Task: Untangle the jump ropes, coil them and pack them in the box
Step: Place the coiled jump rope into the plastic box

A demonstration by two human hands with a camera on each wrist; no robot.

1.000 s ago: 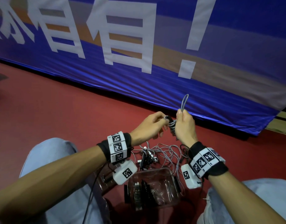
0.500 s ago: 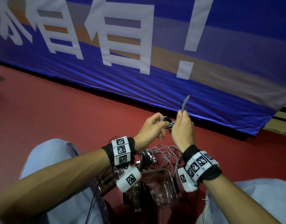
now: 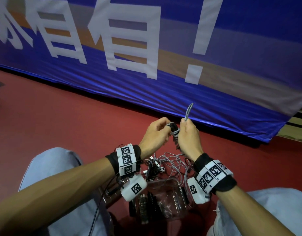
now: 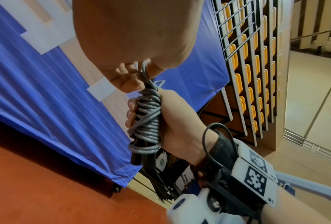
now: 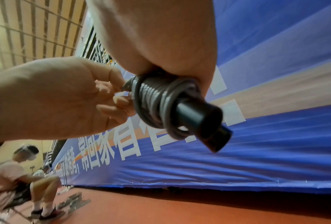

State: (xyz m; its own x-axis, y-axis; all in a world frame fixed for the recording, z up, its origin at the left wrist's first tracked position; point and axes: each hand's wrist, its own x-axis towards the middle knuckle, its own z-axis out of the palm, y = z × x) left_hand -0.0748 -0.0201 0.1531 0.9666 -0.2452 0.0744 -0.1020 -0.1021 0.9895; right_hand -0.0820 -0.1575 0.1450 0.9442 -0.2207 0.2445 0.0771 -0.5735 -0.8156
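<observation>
Grey jump rope (image 3: 175, 132), coiled round black handles (image 5: 201, 119): right hand (image 3: 189, 138) grips bundle; left hand (image 3: 155, 133) pinches its cord.

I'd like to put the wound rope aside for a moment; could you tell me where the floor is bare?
Bare red floor lies left of the hands, between the blue banner and the left knee. Between the knees it is crowded: loose ropes and the clear box.

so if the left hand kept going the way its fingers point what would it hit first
Almost at once the wrapped rope bundle, which its fingertips already pinch, with the right hand gripping it just behind. Depth is hard to judge.
</observation>
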